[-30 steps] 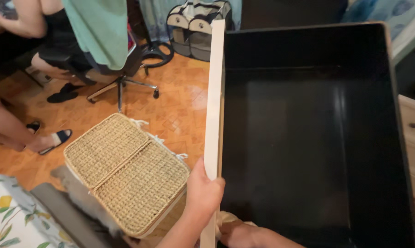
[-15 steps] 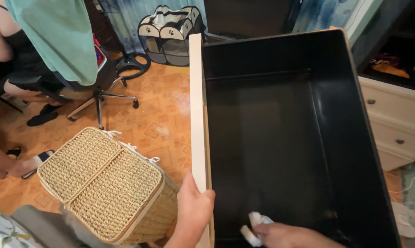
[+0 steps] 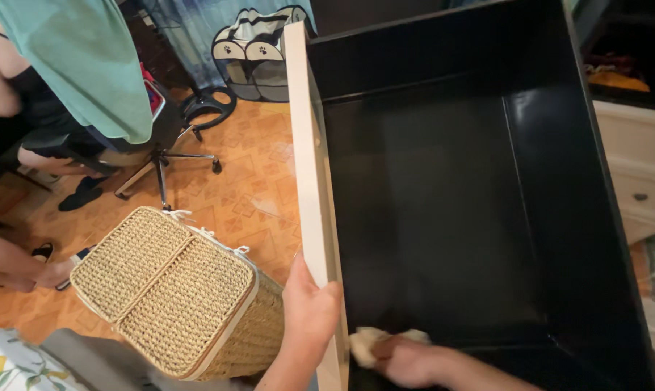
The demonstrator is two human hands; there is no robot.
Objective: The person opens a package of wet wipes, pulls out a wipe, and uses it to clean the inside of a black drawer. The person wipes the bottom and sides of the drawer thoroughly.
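While clamped on the pale cream wooden front panel (image 3: 309,166) of the large glossy black drawer (image 3: 443,217), left hand (image 3: 309,311) steadies; right hand (image 3: 407,358), lower centre, closed on small white cloth (image 3: 367,342). Could tip if grip slackens, striking woven straw basket (image 3: 175,297) lower left.

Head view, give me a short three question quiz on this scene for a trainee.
1. True or false: the left hand grips the pale edge of the black drawer.
2. What does the right hand hold? A) white cloth B) brush C) sponge
3. What stands on the floor left of the drawer?

Key:
1. True
2. A
3. A woven basket
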